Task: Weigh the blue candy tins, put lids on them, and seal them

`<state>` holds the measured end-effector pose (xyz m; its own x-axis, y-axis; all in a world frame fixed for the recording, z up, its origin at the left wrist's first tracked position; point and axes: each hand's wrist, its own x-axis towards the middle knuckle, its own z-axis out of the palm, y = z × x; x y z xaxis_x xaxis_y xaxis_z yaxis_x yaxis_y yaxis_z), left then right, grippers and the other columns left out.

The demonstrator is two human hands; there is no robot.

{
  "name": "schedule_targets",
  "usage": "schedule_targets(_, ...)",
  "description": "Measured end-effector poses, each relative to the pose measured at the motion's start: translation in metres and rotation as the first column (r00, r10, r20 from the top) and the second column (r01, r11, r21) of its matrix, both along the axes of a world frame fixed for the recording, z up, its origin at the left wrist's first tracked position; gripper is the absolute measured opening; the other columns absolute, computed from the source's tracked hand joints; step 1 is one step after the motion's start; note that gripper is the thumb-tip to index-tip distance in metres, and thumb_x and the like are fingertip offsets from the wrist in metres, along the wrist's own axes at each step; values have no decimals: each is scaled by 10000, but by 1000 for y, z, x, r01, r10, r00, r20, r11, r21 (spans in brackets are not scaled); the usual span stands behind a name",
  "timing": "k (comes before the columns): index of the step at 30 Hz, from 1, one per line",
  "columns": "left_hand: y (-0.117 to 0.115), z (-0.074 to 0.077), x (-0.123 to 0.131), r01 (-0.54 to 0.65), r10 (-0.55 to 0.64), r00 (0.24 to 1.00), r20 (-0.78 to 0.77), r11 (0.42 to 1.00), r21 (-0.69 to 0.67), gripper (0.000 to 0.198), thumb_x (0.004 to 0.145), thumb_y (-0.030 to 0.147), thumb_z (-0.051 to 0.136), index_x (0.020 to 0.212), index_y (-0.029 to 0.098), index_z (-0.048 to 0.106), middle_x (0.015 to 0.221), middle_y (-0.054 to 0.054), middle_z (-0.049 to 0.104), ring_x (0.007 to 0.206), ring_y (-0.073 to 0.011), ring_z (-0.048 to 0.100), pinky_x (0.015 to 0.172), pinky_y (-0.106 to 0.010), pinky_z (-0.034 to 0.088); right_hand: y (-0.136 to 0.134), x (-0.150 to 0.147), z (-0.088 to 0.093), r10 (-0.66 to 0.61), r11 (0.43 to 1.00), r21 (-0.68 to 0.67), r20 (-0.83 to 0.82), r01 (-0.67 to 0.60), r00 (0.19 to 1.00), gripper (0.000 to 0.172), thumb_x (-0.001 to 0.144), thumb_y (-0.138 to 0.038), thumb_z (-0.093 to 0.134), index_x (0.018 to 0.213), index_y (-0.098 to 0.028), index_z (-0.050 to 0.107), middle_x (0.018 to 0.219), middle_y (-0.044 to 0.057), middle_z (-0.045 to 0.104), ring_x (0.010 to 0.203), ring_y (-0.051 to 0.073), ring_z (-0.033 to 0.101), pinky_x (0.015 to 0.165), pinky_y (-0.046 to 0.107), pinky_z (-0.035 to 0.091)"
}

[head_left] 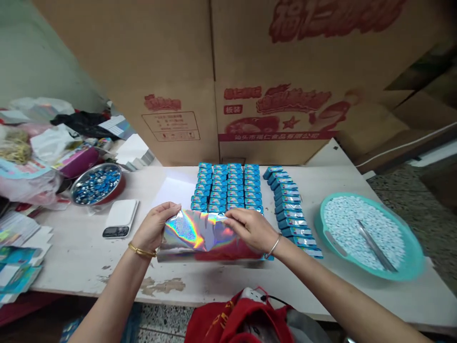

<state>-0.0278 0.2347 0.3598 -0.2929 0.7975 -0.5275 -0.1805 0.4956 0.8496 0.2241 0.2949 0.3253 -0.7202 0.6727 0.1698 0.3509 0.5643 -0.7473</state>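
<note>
A shiny holographic foil sheet (200,236) lies over the near rows of small blue boxes (228,186), which stand in tidy rows on the white table (78,257). My left hand (154,227) pinches the sheet's left upper edge, fingers closed on it. My right hand (252,228) rests on the sheet's right upper part, fingers curled down and pressing it. A further slanted row of blue boxes (291,209) runs to the right of the sheet.
A teal basin (414,257) of small white pieces with metal tongs (374,245) sits at right. A metal bowl of blue wrapped items (95,183), a small white scale (120,218), cluttered bags and leaflets are at left. Cardboard boxes (214,76) stand behind. A red bag (235,319) is below.
</note>
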Motion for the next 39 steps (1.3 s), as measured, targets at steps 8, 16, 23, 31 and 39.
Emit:
schedule_targets(8, 65, -39, 30, 451, -173, 570, -803, 883, 130, 317, 720, 471, 668, 857, 185, 657, 997, -87, 656, 977, -241, 575, 871, -380, 439, 68, 13, -39, -4, 1000, -7, 109, 5, 994, 367, 969, -372, 389, 677, -195, 522, 679, 17, 585, 636, 138, 522, 583, 244, 297)
schedule_targets(16, 139, -115, 51, 771, -459, 370, -808, 636, -8, 324, 931, 395, 431, 743, 189, 596, 794, -22, 657, 823, -162, 597, 1025, -426, 329, 139, 11, -108, 70, 998, -3, 197, -71, 978, 426, 979, -440, 339, 698, -201, 553, 684, 21, 608, 650, 145, 534, 575, 248, 268)
schedule_targets(23, 173, -179, 56, 739, -524, 441, -729, 673, -36, 312, 896, 448, 463, 831, 191, 627, 965, -75, 665, 944, -204, 589, 899, -366, 416, 171, 37, -161, 21, 999, -49, 417, -1, 909, 396, 974, -421, 363, 740, -198, 592, 713, 42, 640, 648, 160, 552, 552, 267, 220)
schedule_targets(31, 194, -199, 79, 824, -687, 432, -584, 564, -54, 337, 918, 405, 422, 704, 181, 555, 734, 1, 604, 730, -138, 543, 1043, -410, 301, 180, 46, -176, 186, 942, -308, 152, -133, 971, 396, 972, -408, 342, 725, -194, 566, 663, 18, 586, 624, 138, 514, 586, 243, 305)
schedule_targets(39, 206, -210, 76, 847, -757, 416, -504, 524, -88, 367, 915, 394, 420, 654, 164, 537, 658, 23, 560, 671, -121, 511, 997, -380, 329, 178, 56, -191, -21, 799, -600, -72, -27, 997, 414, 919, -509, 422, 720, -185, 587, 647, -2, 579, 621, 129, 531, 593, 236, 395)
